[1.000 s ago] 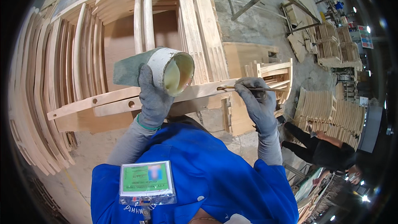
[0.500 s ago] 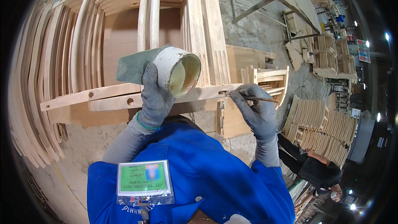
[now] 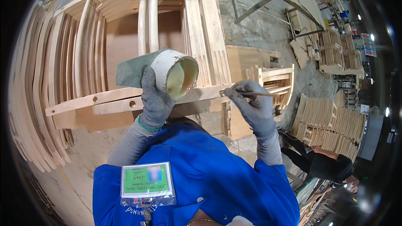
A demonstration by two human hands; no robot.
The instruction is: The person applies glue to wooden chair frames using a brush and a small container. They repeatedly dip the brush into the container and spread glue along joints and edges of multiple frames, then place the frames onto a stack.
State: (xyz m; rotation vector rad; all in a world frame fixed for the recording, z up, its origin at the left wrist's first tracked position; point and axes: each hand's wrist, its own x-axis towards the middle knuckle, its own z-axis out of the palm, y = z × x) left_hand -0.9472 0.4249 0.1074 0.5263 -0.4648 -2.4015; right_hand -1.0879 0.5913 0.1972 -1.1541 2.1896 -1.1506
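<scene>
In my gloved left hand (image 3: 155,102), fingers wrapped round it, is a white-crusted cup (image 3: 161,66) tilted toward me, with pale yellowish, glue-like liquid inside. A grey-green flat piece (image 3: 132,70) juts out to the cup's left; whether it belongs to the cup I cannot tell. My gloved right hand (image 3: 254,106) pinches a thin brown stick (image 3: 263,94). The stick's left end is at the right part of a pale wooden rail (image 3: 205,93), where a hole was visible earlier; my fingers partly hide that spot. Round holes show farther left along the rail.
Curved wooden parts (image 3: 37,79) stand in rows at the left. Upright slats (image 3: 197,29) and round rods (image 3: 153,16) lie beyond the rail. A metal-framed table (image 3: 289,0) stands far right. Another person (image 3: 331,165) in dark clothes is at the lower right, near stacked chair parts (image 3: 331,121).
My right hand has shifted slightly left and up, bringing the stick to the hole in the rail. The cup has moved slightly left and down in the picture, still in my left hand.
</scene>
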